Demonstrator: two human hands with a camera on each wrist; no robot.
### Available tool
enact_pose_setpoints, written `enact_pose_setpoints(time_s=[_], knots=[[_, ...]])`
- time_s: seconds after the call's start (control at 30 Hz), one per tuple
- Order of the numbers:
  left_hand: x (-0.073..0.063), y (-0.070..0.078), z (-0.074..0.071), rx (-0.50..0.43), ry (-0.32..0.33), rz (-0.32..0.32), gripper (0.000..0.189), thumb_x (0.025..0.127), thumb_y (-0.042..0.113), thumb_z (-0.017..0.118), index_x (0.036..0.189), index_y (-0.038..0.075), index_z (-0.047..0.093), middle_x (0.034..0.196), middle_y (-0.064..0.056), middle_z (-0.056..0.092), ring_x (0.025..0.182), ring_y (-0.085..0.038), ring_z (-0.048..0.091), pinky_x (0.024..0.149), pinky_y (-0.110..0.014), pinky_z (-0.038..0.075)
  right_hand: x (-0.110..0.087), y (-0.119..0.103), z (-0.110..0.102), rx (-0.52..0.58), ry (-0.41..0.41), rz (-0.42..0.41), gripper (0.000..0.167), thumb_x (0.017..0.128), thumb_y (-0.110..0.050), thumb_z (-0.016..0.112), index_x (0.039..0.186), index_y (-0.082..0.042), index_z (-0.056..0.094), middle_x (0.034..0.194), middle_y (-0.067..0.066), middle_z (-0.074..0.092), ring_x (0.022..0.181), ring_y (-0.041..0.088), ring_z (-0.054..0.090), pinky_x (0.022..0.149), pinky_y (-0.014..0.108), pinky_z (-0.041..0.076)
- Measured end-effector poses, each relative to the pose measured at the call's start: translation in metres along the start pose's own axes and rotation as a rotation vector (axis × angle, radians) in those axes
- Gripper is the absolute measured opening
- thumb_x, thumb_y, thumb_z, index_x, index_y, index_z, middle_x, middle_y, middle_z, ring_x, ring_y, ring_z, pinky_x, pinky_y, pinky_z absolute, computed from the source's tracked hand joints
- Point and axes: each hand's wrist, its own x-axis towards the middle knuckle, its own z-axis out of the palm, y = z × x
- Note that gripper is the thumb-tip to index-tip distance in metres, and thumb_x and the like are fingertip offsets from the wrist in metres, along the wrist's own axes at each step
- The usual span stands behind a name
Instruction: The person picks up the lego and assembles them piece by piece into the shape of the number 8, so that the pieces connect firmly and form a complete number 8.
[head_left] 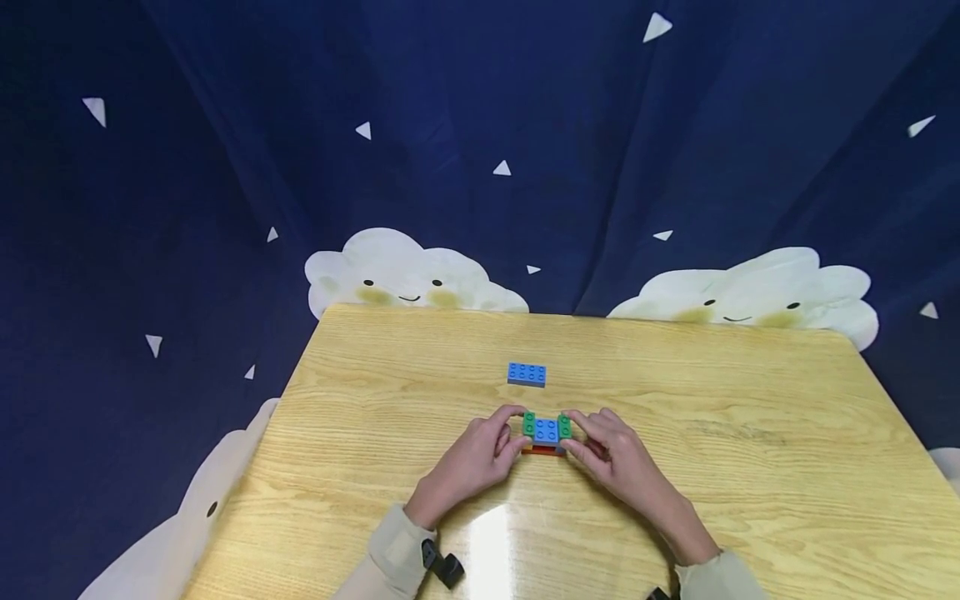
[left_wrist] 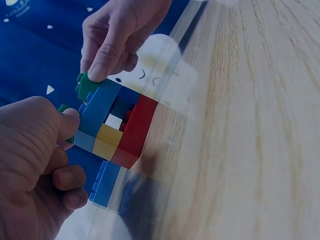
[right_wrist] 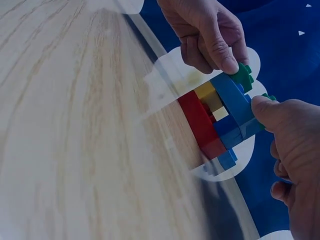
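At opposite ends of the blue-topped stack (head_left: 547,431), fingers of the left hand (head_left: 480,454) pinch one green brick (head_left: 528,423), and the right hand (head_left: 621,458) has the other green brick (head_left: 565,427) pinched. Just past that on the bench (head_left: 360,375), a loose blue brick (head_left: 527,374) lies long-ways left to right, kinda closer to the left hand.

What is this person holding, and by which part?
The left grip pinches the left green two-stud brick by its near and far ends; the right grip pinches the right green two-stud brick likewise.
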Motion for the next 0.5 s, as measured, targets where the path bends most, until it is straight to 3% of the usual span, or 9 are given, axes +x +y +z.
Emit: enact_pose_setpoints(time_s=[0.3, 0.5], knots=[[-0.0018, -0.0002, -0.0009, -0.014, 0.004, -0.004, 0.034, 0.106, 0.024, 0.064, 0.136, 0.008, 0.058, 0.063, 0.012, 0.043, 0.050, 0.002, 0.034, 0.053, -0.017, 0.039, -0.0002, 0.0024, 0.0021, 0.002, 0.012, -0.011, 0.049, 0.082, -0.007, 0.087, 0.129, -0.002, 0.072, 0.069, -0.016, 0.040, 0.070, 0.002, 0.035, 0.060, 0.018, 0.035], [-0.0005, -0.0011, 0.0010, -0.016, 0.008, 0.002, 0.036, 0.106, 0.024, 0.064, 0.137, 0.008, 0.057, 0.063, 0.012, 0.044, 0.051, 0.002, 0.035, 0.052, -0.017, 0.038, -0.0015, 0.0040, 0.0040, 0.050, 0.021, 0.032, 0.048, 0.083, -0.004, 0.086, 0.129, -0.001, 0.072, 0.069, -0.015, 0.040, 0.068, 0.002, 0.036, 0.058, 0.017, 0.035]])
